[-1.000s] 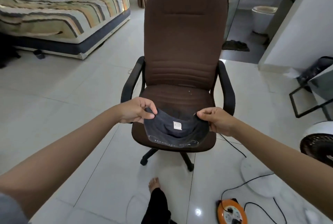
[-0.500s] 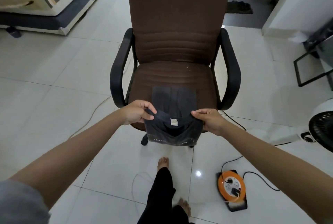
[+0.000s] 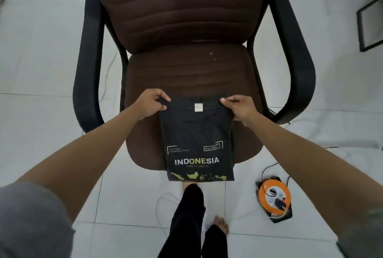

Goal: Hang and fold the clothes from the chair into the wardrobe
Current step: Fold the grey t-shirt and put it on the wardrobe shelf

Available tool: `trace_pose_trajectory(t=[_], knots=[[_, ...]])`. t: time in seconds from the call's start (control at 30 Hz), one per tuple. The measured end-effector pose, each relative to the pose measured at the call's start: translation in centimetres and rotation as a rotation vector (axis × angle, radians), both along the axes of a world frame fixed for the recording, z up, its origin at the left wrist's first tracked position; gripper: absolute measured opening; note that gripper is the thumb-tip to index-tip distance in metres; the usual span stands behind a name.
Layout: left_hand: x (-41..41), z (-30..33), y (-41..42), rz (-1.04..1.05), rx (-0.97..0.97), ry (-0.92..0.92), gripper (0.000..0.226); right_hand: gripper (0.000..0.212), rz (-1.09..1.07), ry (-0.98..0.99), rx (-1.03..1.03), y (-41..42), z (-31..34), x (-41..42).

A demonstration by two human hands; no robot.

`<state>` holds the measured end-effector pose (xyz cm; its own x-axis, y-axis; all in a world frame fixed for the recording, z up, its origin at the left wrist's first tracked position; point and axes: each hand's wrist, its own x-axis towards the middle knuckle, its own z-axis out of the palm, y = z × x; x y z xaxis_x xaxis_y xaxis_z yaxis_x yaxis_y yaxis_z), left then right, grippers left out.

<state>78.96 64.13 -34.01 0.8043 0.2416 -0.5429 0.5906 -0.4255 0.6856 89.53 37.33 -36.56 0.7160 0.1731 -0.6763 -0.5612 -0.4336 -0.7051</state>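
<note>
A black T-shirt [image 3: 199,139] printed with "INDONESIA" lies folded into a narrow rectangle on the seat of the brown office chair [image 3: 186,71], print side up, its lower edge hanging past the seat's front. My left hand [image 3: 150,104] pinches the shirt's top left corner by the collar. My right hand [image 3: 238,107] pinches the top right corner. A white label shows at the collar between my hands.
The chair has black armrests [image 3: 89,60] on both sides. An orange cable reel [image 3: 273,196] with a black cord lies on the white tiled floor at the right. My legs and bare feet [image 3: 220,224] stand just before the chair. A black frame [image 3: 369,23] is at far right.
The shirt, held up with its collar towards me, has been flipped down onto the seat with the print facing up. The camera has tilted down and come closer to the chair.
</note>
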Motion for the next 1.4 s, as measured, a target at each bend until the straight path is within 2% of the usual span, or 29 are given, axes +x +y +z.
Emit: trace_pose_trajectory(t=[0.13,0.27,0.4,0.53,0.63,0.77,0.9,1.0,1.13,1.23,1.33,1.4], knots=[[2.7,-3.9,1.2,-0.071,0.058,-0.039,0.022,0.018,0.050,-0.123,-0.101,0.6,-4.7,2.8],[3.6,-8.1,1.9,-0.017,0.090,-0.005,0.027,0.024,0.142,-0.264,-0.199,1.0,-8.1,4.3],[2.6,-11.1,1.6,0.185,0.079,0.028,0.039,0.031,0.159,-0.348,-0.265,1.4,-10.2,4.7],[0.1,-11.6,-0.8,0.362,0.227,-0.101,0.050,0.037,0.064,-0.463,-0.293,1.8,-10.2,2.0],[-2.6,-11.4,-3.2,0.480,0.223,-0.138,0.057,0.052,0.084,-0.532,-0.399,1.4,-9.6,-1.9],[-5.9,-10.5,-6.4,0.559,0.130,-0.089,0.059,0.070,0.098,-0.437,-0.558,0.6,-8.7,-5.9],[-7.7,-9.5,-8.4,0.612,-0.009,-0.056,0.062,0.077,0.061,-0.286,-0.495,1.0,-7.3,-7.3],[-7.9,-9.4,-8.1,0.550,-0.081,-0.066,0.061,0.071,0.100,-0.203,-0.470,1.1,-7.0,-6.6],[-7.2,-9.3,-6.3,0.302,-0.069,-0.077,0.040,0.065,0.034,-0.117,-0.061,0.5,-6.3,-5.9],[-6.6,-8.7,-6.2,0.187,-0.034,-0.086,0.034,0.053,0.099,-0.149,-0.037,0.2,-5.5,-5.9],[-6.7,-7.8,-7.0,0.271,-0.148,-0.030,0.026,0.026,0.231,-0.259,-0.102,0.1,-5.1,-6.5],[-7.2,-6.6,-7.7,0.387,-0.243,0.007,0.025,0.018,0.249,-0.273,-0.116,0.0,-4.6,-7.0]])
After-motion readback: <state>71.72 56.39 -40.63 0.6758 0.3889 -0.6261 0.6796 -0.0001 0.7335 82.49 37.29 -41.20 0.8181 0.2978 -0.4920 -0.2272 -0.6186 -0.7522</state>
